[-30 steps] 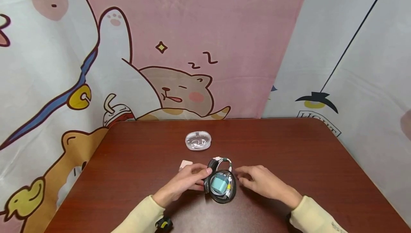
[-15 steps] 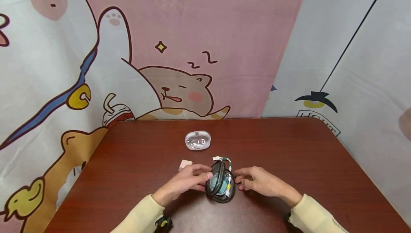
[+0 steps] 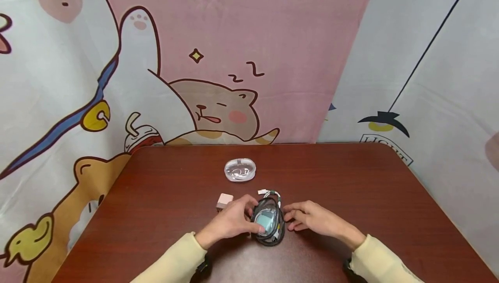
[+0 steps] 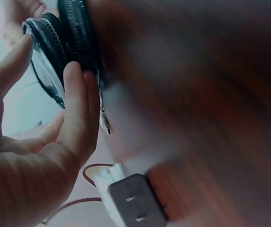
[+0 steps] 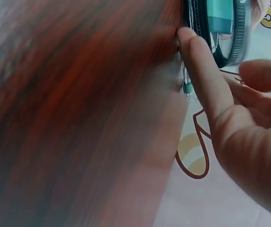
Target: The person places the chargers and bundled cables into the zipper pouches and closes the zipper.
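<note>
The black-rimmed pouch (image 3: 270, 214) is lying on the bench (image 3: 339, 179), right between the person's two hands. The left hand (image 3: 232, 219) is curling round its near-left side, thumb and fingers pinching the clear lid (image 4: 49, 45). The right hand (image 3: 317, 221) is holding nothing; its fingers are bending loosely, the thumb standing apart, and a fingertip is resting at the pouch's other edge or just beside it, I can't quite tell which.

Looking down, the head view is making the lid seem nearly settled, but both wrist views are showing a gap under it. A teal block (image 5: 220, 18) is sitting inside, plain in the right wrist view, showing only through the lid from above. A white cable (image 3: 278, 198) is looping out at the far end. Beside the left hand a pale pink charger (image 3: 225, 201) is waiting; only the left wrist view is revealing its two prongs (image 4: 134, 199). Farther back, a clear oval case (image 3: 240, 170) is sitting alone.
</note>
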`<state>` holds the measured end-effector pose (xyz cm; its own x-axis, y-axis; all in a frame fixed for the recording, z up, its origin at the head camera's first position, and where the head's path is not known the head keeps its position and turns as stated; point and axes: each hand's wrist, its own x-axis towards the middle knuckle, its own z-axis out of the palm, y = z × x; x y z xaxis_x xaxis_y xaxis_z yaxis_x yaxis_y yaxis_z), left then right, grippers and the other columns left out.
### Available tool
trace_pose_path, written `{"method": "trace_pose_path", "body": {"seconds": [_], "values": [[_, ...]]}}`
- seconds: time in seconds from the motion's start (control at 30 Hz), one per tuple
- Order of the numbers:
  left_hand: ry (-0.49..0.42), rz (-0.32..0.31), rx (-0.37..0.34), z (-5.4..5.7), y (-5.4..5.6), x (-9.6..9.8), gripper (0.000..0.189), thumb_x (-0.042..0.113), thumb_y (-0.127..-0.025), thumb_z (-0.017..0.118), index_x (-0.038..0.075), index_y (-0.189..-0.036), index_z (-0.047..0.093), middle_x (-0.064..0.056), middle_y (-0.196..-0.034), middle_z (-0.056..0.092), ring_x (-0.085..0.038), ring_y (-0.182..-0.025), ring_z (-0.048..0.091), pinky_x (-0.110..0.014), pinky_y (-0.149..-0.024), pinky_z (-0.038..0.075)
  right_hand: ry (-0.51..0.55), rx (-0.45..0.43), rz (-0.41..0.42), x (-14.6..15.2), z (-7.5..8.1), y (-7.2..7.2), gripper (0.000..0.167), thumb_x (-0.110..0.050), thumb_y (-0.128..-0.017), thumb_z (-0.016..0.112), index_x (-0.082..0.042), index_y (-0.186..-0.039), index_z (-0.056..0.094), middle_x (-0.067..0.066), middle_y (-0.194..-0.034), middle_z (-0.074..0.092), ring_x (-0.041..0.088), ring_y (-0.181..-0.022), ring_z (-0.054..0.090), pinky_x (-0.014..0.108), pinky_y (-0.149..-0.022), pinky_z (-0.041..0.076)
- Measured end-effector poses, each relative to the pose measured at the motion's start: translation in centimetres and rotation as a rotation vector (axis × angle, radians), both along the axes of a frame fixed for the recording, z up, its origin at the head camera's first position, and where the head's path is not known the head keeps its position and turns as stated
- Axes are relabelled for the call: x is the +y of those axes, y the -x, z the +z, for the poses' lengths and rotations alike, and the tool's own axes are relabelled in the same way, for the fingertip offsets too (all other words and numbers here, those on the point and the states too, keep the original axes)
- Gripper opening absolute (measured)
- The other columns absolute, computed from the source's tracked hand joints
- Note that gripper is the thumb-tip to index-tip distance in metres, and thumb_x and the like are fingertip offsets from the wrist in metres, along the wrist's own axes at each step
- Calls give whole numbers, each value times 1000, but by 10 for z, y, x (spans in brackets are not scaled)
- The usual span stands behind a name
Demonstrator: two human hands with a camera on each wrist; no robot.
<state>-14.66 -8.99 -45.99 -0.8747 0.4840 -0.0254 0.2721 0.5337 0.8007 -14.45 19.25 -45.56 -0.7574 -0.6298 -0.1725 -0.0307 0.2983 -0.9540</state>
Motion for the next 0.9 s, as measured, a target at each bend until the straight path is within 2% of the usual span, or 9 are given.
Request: {"method": "trace_pose_path", "body": {"seconds": [0.07, 0.13, 0.37, 0.5, 0.6, 0.7, 0.77, 0.83, 0.9], "values": [[105, 6, 94, 0, 0, 4, 62, 32, -70, 96, 8, -117, 62, 1, -87, 62, -6, -75, 56, -24, -67, 48, -7, -3, -25, -2, 0, 1, 42, -10, -111, 42, 23, -135, 50, 27, -114, 67, 39, -100, 72, 42, -86, 62], [160, 7, 140, 0, 0, 7, 63, 35, -69, 97, 10, -115, 61, 3, -85, 59, -6, -75, 52, -24, -67, 45, -34, 11, -55, -6, 0, 2, 44, -17, -112, 45, 21, -132, 54, 24, -110, 69, 37, -97, 73, 42, -84, 62], [205, 15, 170, 1, -1, 13, 63, 38, -69, 97, 11, -111, 58, 2, -86, 56, -9, -76, 51, -25, -66, 45, -170, 101, -155, -19, -1, 5, 41, -26, -103, 66, 12, -118, 66, 12, -100, 73, 24, -78, 74, 35, -69, 63], [213, 11, 187, 1, -2, 15, 63, 41, -69, 96, 11, -110, 58, 1, -91, 58, -10, -81, 53, -27, -71, 48, -169, 92, -194, -23, -2, 6, 32, -20, -97, 70, 9, -111, 68, 10, -92, 72, 24, -75, 73, 35, -68, 63], [204, 12, 196, 0, -3, 14, 64, 44, -70, 95, 11, -111, 59, 0, -95, 59, -10, -87, 55, -28, -76, 50, -130, 46, -230, -26, -3, 5, 28, -13, -93, 70, 10, -109, 65, 9, -89, 69, 24, -77, 72, 36, -71, 64], [157, 12, 169, -1, -2, 12, 63, 44, -73, 94, 10, -114, 58, -1, -99, 62, -11, -88, 58, -28, -77, 51, -90, -8, -258, -28, -6, 5, 28, -9, -91, 68, 11, -109, 62, 11, -89, 67, 23, -78, 71, 37, -72, 64], [105, 13, 114, -1, -1, 10, 63, 42, -77, 91, 9, -118, 57, -2, -103, 65, -9, -87, 62, -32, -81, 53, -66, -33, -270, -29, -7, 5, 28, -7, -90, 67, 12, -109, 60, 12, -90, 67, 22, -78, 70, 38, -73, 64], [47, 21, 41, -1, 0, 8, 64, 39, -82, 88, 5, -125, 55, -5, -106, 68, -10, -87, 67, -41, -96, 50, -44, -43, -273, -29, -8, 5, 28, -6, -90, 66, 12, -110, 59, 12, -91, 66, 22, -79, 70, 39, -73, 64], [1, 27, -26, -1, 1, 7, 66, 35, -86, 85, 1, -133, 53, -9, -110, 70, -13, -88, 71, -50, -103, 48, -17, -38, -267, -29, -8, 6, 28, -5, -90, 65, 12, -111, 58, 12, -92, 66, 21, -80, 69, 40, -75, 64]]}}
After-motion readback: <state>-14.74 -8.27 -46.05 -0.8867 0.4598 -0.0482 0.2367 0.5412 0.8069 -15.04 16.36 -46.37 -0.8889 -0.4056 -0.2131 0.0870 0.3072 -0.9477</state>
